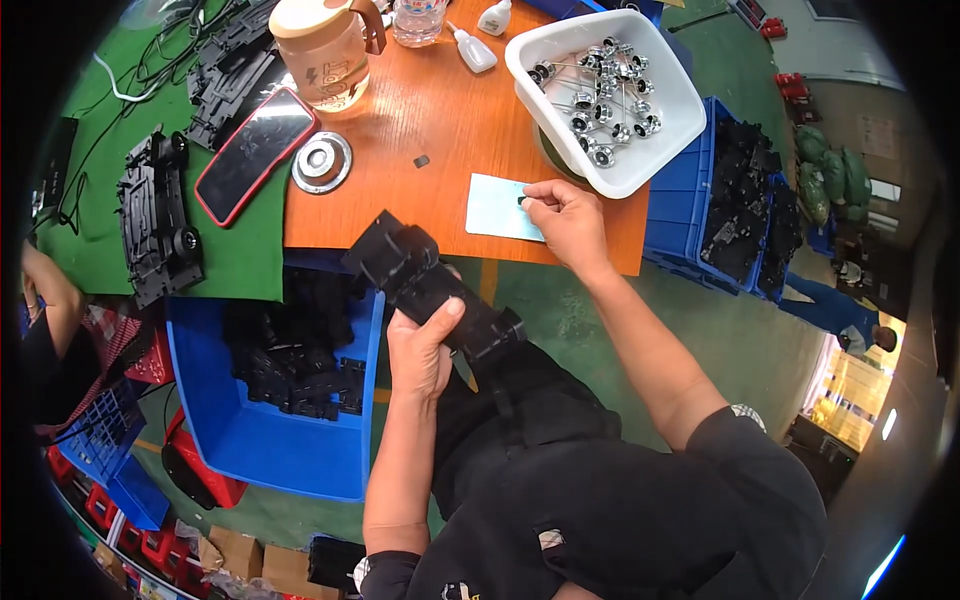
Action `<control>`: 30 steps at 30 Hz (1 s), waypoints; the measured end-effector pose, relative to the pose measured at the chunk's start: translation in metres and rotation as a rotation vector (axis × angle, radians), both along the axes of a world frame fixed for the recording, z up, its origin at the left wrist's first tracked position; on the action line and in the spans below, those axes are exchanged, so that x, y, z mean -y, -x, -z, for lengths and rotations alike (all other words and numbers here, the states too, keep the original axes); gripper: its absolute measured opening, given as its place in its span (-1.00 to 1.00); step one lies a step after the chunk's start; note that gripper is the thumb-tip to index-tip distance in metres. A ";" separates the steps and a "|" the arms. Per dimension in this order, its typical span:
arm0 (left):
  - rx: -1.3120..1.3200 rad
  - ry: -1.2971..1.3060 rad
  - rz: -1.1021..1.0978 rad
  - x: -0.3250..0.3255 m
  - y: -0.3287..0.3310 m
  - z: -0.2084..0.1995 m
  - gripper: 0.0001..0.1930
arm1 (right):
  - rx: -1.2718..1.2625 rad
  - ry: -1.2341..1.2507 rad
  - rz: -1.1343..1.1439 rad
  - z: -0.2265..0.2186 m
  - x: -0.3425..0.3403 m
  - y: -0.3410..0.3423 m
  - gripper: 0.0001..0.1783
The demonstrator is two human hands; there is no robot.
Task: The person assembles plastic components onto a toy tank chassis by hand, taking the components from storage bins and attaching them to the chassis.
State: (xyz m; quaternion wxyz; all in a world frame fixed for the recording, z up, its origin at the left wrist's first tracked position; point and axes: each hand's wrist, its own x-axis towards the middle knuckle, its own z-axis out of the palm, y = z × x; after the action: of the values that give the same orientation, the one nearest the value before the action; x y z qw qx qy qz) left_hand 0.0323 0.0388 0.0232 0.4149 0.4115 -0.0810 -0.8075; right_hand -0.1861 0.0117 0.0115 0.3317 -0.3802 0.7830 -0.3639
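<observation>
My left hand (420, 352) is closed round a black plastic toy car chassis (432, 288), held tilted in front of the table's edge with the thumb across it. At the table's front right, my right hand (570, 228) pinches a small dark piece (522, 201) over a pale blue card (488, 208); whether the piece touches the card I cannot tell. Another small dark flat piece (421, 161) lies on the wooden table (390, 205). Beyond my right hand stands a white tub (655, 165) holding several wheel-and-axle sets (600, 105).
Left of centre lie a red-edged phone (257, 155), a round metal disc (322, 163) and a chassis with wheels (155, 215). A jug (325, 60) and small glue bottle (474, 52) stand behind. Blue crates of black parts sit below left (280, 455) and right (680, 225).
</observation>
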 end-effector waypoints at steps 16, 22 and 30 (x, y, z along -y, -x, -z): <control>-0.179 -0.029 0.027 0.015 0.036 0.018 -0.50 | -0.131 0.000 -0.005 0.001 0.002 -0.008 -0.81; -0.164 -0.052 0.031 0.013 0.038 0.023 -0.54 | -0.147 -0.020 -0.013 -0.001 0.003 -0.009 -0.80; -0.147 -0.044 0.014 0.011 0.039 0.026 -0.58 | -0.198 -0.035 -0.037 0.001 0.006 -0.010 -0.80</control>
State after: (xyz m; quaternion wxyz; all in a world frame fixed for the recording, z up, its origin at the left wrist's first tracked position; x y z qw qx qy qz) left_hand -0.0069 0.0277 -0.0029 0.4047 0.3598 -0.0355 -0.8400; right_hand -0.1765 0.0061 0.0107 0.2657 -0.4229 0.8110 -0.3046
